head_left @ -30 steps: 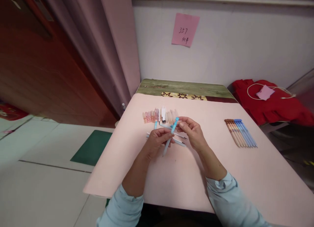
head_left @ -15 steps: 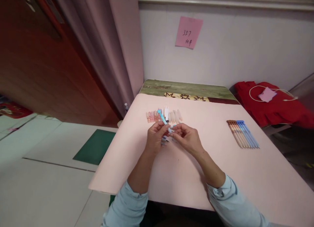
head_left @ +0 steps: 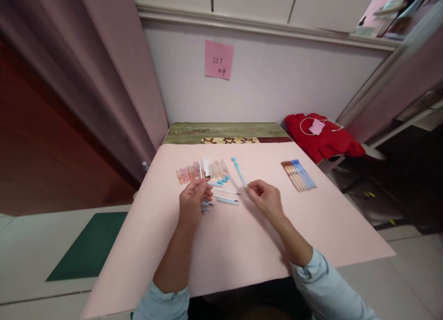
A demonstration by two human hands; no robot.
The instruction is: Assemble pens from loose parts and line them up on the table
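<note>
My right hand pinches a light blue pen by its lower end, and the pen's bright blue topper points up and away from me. Over the left side of the pen parts is my left hand, its fingers curled together; whether anything is between them is hidden. Beside its fingertips lie a pale blue barrel and a thin white refill with a dark tip. Several small blue toppers are grouped just behind. More pale blue parts lie partly covered below the left hand.
Pinkish clear barrels, white refills and whitish barrels lie in a row farther back. Finished-looking brown and blue pens lie side by side at the right. A red cloth with a white cable is beyond the table.
My hands have come apart: the right hand has carried the pen to the right, and the left has drawn away from it. The view has turned rightward.
</note>
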